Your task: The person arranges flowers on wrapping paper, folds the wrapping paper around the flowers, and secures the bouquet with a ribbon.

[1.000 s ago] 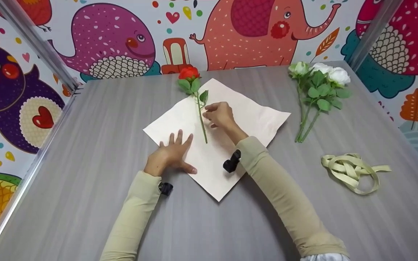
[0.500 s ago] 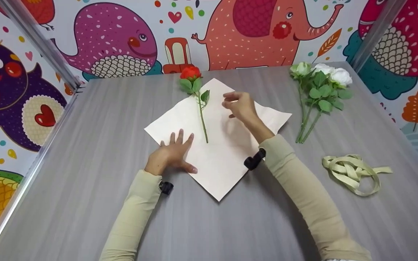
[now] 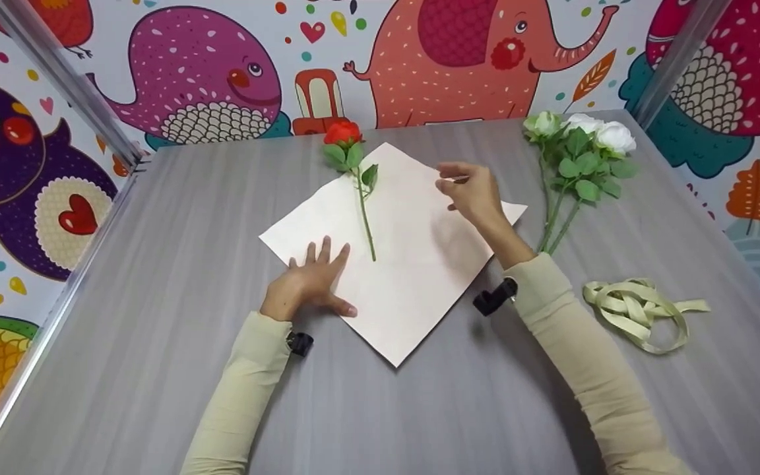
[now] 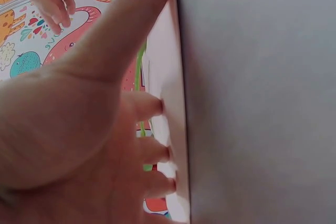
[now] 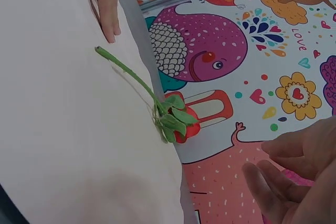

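Note:
A red rose (image 3: 368,218) with a green stem lies on a pale pink sheet of paper (image 3: 406,297), its bloom past the sheet's upper left edge. Spread fingers of my left hand (image 3: 307,284) rest on the paper's lower left edge, with the thumb apart, near the edge too. My right hand (image 3: 475,194) hovers over the paper's right part, fingers loosely bent and holding nothing. In the right wrist view, the right hand (image 5: 294,171) shows a gap between thumb and fingers, and the rose (image 5: 128,72) lies well away from it.
White roses (image 3: 614,138) with green leaves and stems lie at the table's back right. A tangled pale green ribbon (image 3: 637,310) is on the right side of the grey table (image 3: 156,264). Walls with printed cartoon animals and metal posts stand behind and beside it.
My right hand has moved away from the rose's stem, rightward across the paper toward the white roses. The left hand and the red rose have stayed in place.

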`<state>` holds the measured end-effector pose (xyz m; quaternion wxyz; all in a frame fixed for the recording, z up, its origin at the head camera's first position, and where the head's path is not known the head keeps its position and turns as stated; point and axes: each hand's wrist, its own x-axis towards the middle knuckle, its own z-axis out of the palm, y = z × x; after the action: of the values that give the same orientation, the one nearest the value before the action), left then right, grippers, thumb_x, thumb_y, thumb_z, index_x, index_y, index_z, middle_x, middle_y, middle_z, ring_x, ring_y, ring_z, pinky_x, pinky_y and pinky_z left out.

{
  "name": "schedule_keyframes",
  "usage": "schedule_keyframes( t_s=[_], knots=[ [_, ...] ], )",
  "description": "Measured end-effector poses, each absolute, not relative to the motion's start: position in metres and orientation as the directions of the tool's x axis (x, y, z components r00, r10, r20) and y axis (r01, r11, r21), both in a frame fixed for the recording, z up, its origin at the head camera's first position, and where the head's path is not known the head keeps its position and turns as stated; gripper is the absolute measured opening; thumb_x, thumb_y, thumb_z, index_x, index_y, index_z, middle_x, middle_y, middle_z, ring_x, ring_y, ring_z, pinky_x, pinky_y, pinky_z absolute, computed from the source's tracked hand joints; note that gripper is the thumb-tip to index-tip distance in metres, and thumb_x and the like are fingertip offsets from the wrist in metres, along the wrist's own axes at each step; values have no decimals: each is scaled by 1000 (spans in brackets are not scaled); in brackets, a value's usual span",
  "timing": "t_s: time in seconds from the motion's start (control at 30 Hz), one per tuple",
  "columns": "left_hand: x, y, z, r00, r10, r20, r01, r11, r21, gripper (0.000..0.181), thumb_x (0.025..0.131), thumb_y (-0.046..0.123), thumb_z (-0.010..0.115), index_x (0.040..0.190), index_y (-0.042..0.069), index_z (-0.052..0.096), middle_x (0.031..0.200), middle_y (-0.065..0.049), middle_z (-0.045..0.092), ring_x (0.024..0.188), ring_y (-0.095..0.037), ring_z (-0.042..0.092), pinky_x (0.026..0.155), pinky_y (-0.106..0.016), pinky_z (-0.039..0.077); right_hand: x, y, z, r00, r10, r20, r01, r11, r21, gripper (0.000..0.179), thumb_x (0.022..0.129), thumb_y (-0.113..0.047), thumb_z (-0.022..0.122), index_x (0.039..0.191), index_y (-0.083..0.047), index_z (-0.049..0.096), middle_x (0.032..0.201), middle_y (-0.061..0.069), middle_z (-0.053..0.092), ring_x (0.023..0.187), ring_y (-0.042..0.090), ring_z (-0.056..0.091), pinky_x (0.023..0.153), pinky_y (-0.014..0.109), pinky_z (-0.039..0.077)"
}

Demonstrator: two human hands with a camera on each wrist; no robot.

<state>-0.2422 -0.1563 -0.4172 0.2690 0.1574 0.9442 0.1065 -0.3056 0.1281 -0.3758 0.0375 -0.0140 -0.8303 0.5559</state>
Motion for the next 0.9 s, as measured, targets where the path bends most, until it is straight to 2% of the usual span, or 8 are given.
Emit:
schedule_keyframes(
  t_s=[0.37, 0.47, 0.6, 0.67, 0.77, 0.9],
  knots=[
    [-243, -156, -417, -805, 347, -481, 237, 931, 277, 123, 78, 50, 82, 162, 10, 1, 164, -31, -13, 151, -55, -10, 112, -80, 6, -301, 174, -377, -986, 163, 34, 32, 389, -921, 35, 97, -8, 61, 131, -8, 66, 128, 17, 67, 102, 19, 70, 62, 18, 55],
    [-243, -155, -418, -809, 350, -473, 243, 931, 272, 123, 78, 51, 81, 162, 9, 2, 164, -31, -12, 151, -55, -8, 112, -80, 8, -300, 186, -379, -979, 206, 12, 71, 388, -919, 35, 97, -8, 61, 132, -9, 66, 129, 16, 67, 99, 15, 69, 61, 18, 55],
    [-242, -155, -417, -811, 347, -470, 241, 932, 272, 123, 78, 51, 82, 162, 10, 2, 164, -30, -12, 151, -54, -8, 112, -80, 7, -300, 203, -382, -969, 247, 1, 98, 391, -915, 37, 96, -8, 62, 133, -9, 66, 130, 16, 65, 91, 5, 65, 63, 21, 58],
    [-242, -155, -417, -812, 347, -470, 240, 932, 273, 123, 77, 51, 82, 162, 10, 2, 164, -30, -12, 151, -54, -8, 112, -79, 7, -299, 212, -383, -966, 259, -1, 107, 395, -912, 38, 96, -9, 62, 134, -9, 65, 129, 16, 65, 89, 4, 65, 65, 23, 59],
    [-242, -155, -417, -811, 350, -469, 241, 930, 277, 123, 78, 51, 82, 162, 10, 2, 164, -30, -13, 151, -54, -9, 113, -79, 7, -299, 224, -385, -959, 283, -13, 128, 391, -912, 40, 96, -9, 62, 136, -9, 63, 122, 12, 66, 84, 1, 64, 63, 22, 58],
    [-242, -156, -418, -809, 351, -472, 239, 929, 281, 123, 78, 50, 81, 162, 10, 2, 164, -30, -13, 151, -54, -9, 113, -79, 5, -299, 239, -390, -946, 319, -54, 169, 347, -922, 42, 96, -9, 62, 138, -9, 62, 107, -1, 64, 81, -2, 62, 60, 19, 57]
  ],
)
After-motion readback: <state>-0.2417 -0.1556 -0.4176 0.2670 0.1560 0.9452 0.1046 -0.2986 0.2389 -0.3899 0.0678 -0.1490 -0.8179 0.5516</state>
